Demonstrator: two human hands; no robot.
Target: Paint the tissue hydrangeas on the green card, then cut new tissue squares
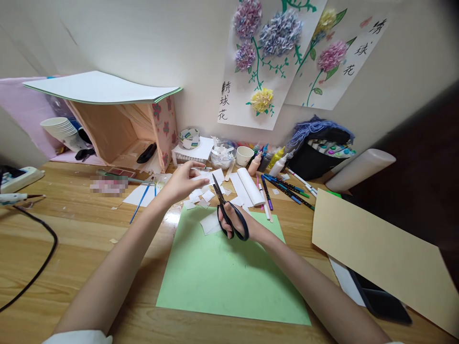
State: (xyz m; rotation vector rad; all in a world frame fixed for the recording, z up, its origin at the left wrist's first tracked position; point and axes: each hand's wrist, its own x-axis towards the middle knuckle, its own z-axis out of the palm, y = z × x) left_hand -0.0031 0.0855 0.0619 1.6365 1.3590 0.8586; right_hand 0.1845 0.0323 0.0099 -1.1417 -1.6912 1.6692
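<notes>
My right hand point(233, 220) grips a pair of black-handled scissors point(219, 191), blades pointing up and away, held over the green sheet point(229, 277). Fingers stretched and apart from the thumb, my left hand point(188, 181) is above the small cut white paper pieces point(208, 196) and holds nothing that I can see. Beneath the scissors, a larger white paper piece point(210, 223) lies on the green sheet, partly hidden by my right hand. Just right of the loose pieces rests a curled white paper strip point(251, 186).
Behind stand a bowl of paper scraps point(223, 155), a paper cup point(245, 155), a tape roll point(189, 138) and paint bottles point(278, 165). Pens point(290, 188) lie to the right, near a tan board point(380, 258) over a phone point(380, 296). A box point(164, 134) and glue gun point(14, 198) are left.
</notes>
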